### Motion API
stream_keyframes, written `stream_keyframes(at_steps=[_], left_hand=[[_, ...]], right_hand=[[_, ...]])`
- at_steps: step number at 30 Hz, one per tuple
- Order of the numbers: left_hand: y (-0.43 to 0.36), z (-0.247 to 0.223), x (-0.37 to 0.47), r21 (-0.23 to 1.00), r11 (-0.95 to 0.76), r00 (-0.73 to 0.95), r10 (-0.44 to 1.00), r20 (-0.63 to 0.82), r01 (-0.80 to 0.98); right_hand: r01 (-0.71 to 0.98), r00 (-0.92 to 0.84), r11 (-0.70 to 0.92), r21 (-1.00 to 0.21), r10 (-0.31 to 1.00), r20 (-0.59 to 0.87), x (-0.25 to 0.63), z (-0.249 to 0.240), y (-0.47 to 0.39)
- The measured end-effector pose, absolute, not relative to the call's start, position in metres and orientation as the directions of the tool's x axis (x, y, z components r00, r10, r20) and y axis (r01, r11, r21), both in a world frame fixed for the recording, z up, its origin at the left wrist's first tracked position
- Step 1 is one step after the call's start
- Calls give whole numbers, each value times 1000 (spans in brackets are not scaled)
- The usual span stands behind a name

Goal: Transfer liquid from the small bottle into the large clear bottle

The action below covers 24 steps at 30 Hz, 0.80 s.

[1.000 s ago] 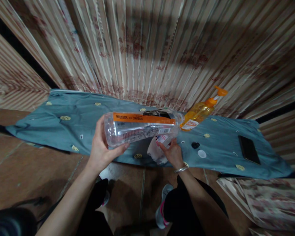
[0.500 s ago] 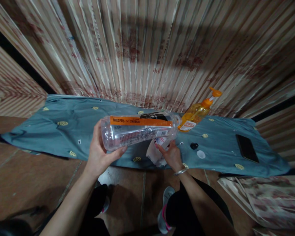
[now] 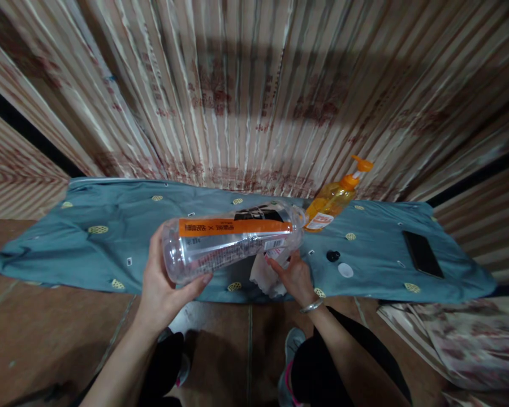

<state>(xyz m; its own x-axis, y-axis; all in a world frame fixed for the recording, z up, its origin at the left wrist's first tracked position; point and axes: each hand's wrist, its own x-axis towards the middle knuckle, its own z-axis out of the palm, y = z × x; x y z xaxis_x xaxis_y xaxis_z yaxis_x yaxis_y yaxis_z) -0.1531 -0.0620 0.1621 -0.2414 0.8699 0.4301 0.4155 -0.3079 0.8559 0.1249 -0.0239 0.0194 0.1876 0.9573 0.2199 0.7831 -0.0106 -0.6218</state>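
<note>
Although the view shifted, the left hand still grips the clear bottle.

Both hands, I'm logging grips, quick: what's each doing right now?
Left hand: closed around the clear bottle, near its base.
Right hand: gripping a labelled item, too blurred to name.

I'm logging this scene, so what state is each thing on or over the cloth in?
Big bottle: tipped nearly sideways, in the left hand; contents unclear.
Small container: in the right hand, partly hidden.
White tissue: crumpled.
Pump bottle: upright, pump fitted, stem showing, amber.
Black piece: lying loose.
White disc: flat.
Phone: flat, dark.
Cloth: spread, wrinkled.
</note>
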Motion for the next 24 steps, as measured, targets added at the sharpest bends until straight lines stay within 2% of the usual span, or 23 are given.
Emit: stream_keyframes(at_steps=[4,12,24], left_hand=[[-65,163,-160,849,-303,-201,885,419,433],[-69,162,-166,864,-218,-243,902,356,455],[-66,160,-170,829,-281,-249,864,438,483]], right_hand=[[775,188,-5,-632,956,223,124,18,-25],[783,162,20,-621,958,235,125,15,-27],[832,108,63,-552,956,272,127,14,-26]])
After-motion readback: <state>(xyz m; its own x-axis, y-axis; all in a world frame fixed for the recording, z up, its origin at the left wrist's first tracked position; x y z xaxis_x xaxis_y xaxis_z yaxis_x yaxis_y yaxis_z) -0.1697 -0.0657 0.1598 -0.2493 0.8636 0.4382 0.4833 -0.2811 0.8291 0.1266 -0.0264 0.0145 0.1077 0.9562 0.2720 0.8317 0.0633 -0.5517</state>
